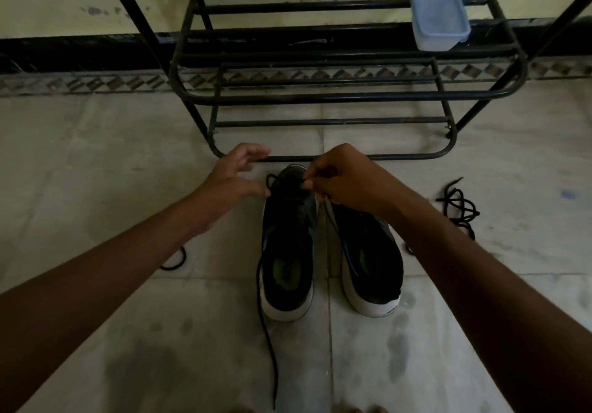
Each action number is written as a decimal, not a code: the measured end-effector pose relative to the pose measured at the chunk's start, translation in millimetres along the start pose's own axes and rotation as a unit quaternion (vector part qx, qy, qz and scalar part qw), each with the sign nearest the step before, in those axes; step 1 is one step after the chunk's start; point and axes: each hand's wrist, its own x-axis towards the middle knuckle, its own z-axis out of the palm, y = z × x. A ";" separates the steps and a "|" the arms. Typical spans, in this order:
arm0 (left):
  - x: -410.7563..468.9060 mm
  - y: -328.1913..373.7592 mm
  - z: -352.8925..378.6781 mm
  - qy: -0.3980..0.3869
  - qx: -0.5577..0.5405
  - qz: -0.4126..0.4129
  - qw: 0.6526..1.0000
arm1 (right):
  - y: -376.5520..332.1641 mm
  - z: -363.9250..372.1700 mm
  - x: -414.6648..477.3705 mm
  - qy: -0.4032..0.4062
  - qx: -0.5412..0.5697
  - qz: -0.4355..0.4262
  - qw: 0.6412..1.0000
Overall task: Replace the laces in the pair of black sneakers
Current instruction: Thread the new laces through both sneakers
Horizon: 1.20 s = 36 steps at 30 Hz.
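Two black sneakers with white soles stand side by side on the tiled floor, toes pointing away from me: the left sneaker [287, 252] and the right sneaker [368, 262]. A black lace [268, 342] runs from the left sneaker's toe eyelets down its left side and trails toward me. My right hand [342, 179] pinches this lace over the left sneaker's toe. My left hand [237, 175] hovers at the toe's left side, fingers spread, thumb tip close to the lace loop.
A black metal shoe rack [336, 95] stands just beyond the sneakers, with a clear plastic lidded box [439, 20] on an upper shelf. A loose bundle of black laces [459, 207] lies on the floor to the right. Another lace loop [177, 260] shows under my left forearm.
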 end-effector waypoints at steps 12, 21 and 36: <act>9.7 8.1 13.6 -0.003 0.117 0.140 0.983 | 4.9 -4.5 -2.9 0.033 0.004 -0.018 0.999; 24.0 3.1 -13.8 0.157 0.137 -0.006 0.978 | 15.8 0.3 -3.0 0.029 -0.016 0.030 0.999; -6.2 -8.4 37.4 0.060 0.276 0.098 0.954 | 22.1 15.9 6.8 0.031 0.026 0.039 0.998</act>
